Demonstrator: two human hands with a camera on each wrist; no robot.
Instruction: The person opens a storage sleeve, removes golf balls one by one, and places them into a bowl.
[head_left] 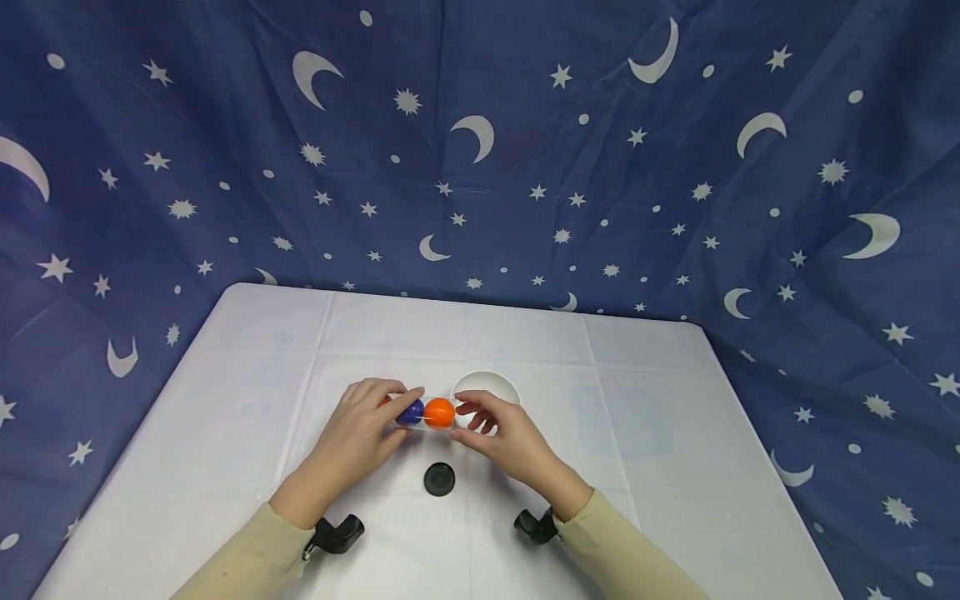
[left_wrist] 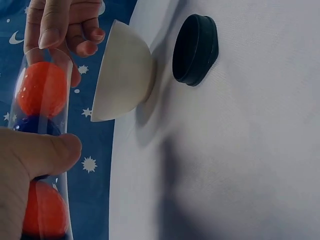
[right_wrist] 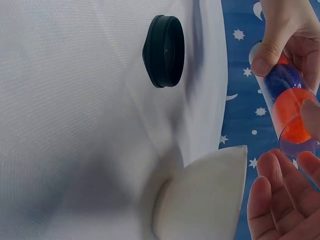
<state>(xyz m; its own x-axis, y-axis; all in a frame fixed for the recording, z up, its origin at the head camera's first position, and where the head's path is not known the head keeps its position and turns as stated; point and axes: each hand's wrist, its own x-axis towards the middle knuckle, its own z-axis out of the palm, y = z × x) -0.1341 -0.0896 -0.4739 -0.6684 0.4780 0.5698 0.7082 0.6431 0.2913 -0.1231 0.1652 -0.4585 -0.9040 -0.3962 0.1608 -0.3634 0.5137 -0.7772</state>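
My left hand (head_left: 365, 422) grips a clear tube (left_wrist: 64, 117) around its side, thumb across it. Inside the tube sit a row of orange and dark blue balls. An orange ball (head_left: 439, 413) is closest to the tube's open end, with a blue ball (head_left: 411, 412) behind it, partly covered by the left thumb. My right hand (head_left: 510, 433) is at that open end, its thumb and fingertips right by the rim, the other fingers loosely bent and spread. Just behind the right fingers stands a white bowl (head_left: 487, 382).
A round black cap (head_left: 439, 479) lies on the white-covered table (head_left: 675, 467), nearer me than the tube. A dark blue curtain (head_left: 525, 125) with moons and stars hangs behind the table.
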